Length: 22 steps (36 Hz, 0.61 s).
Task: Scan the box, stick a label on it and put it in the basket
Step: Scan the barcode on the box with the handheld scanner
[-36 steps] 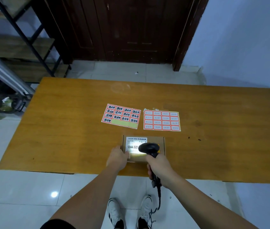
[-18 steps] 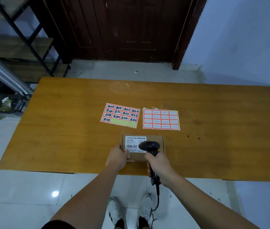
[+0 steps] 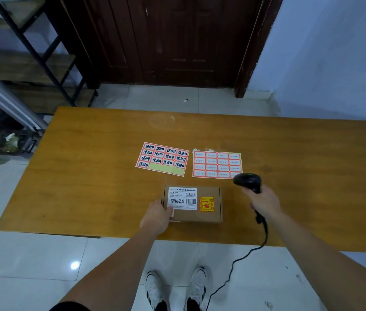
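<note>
one box (image 3: 196, 204) on table (image 3: 88, 176), left hand (image 3: 156, 217) gripping it; right hand (image 3: 265, 202) clutching one scanner (image 3: 248, 181); two label sheets (image 3: 163, 158).

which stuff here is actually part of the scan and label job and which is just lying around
Part of the job:
- cardboard box, left hand on it
- scanner, gripped by right hand
- two label sheets

Lying about:
- shelf rack
- clutter on the floor

No basket in view.
</note>
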Each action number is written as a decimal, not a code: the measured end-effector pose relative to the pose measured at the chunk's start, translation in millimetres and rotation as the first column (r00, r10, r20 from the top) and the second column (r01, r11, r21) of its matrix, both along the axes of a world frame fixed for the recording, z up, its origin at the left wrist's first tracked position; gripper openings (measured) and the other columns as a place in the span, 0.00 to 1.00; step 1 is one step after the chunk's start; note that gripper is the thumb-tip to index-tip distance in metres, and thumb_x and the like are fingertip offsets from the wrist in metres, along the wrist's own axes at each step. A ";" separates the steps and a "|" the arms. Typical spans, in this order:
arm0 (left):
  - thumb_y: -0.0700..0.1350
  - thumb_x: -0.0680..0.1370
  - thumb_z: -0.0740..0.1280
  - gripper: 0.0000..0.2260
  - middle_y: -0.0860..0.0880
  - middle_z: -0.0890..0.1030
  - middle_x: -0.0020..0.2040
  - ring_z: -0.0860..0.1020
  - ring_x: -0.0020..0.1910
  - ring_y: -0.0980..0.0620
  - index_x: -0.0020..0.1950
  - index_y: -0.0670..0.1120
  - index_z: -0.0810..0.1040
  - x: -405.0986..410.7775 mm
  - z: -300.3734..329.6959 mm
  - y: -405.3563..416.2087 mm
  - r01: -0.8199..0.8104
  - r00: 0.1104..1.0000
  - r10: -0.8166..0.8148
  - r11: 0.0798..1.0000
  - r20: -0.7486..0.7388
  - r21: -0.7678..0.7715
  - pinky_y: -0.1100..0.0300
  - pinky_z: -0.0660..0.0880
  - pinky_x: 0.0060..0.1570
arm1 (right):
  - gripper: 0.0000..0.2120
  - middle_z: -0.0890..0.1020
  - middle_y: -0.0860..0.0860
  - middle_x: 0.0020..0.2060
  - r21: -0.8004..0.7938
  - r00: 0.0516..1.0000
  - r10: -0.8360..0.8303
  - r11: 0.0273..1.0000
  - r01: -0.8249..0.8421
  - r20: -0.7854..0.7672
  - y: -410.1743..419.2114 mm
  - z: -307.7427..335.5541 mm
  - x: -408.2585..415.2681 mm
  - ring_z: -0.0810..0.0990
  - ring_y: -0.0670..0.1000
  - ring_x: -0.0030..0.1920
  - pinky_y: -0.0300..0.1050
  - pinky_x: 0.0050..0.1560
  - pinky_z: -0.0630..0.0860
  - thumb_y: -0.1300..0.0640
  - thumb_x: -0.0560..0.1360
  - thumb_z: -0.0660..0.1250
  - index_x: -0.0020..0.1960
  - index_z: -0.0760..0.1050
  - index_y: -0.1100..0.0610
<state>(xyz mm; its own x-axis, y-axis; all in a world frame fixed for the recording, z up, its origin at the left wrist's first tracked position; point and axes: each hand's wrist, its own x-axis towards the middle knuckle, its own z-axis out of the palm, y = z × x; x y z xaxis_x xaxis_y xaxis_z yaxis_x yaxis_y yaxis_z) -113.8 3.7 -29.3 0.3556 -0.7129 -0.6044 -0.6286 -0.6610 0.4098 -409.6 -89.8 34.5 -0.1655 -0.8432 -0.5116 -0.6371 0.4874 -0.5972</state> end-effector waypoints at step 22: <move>0.63 0.81 0.57 0.26 0.47 0.72 0.70 0.75 0.66 0.45 0.74 0.49 0.67 11.5 -1.7 9.4 0.090 0.992 -0.096 0.993 0.085 0.071 0.47 0.76 0.62 | 0.10 0.76 0.54 0.37 0.144 0.982 0.079 0.988 -0.055 -0.172 -8.5 -56.6 -45.5 0.76 0.55 0.40 0.48 0.37 0.68 0.52 0.82 0.63 0.46 0.75 0.57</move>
<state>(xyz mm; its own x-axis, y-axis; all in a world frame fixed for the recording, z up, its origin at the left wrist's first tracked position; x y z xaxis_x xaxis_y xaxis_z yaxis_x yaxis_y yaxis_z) -102.2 13.1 -31.0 0.3437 -0.7043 -0.6212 -0.7201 -0.6223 0.3071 -455.0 -98.2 -22.0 -0.2089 -0.7788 -0.5915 -0.7603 0.5097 -0.4026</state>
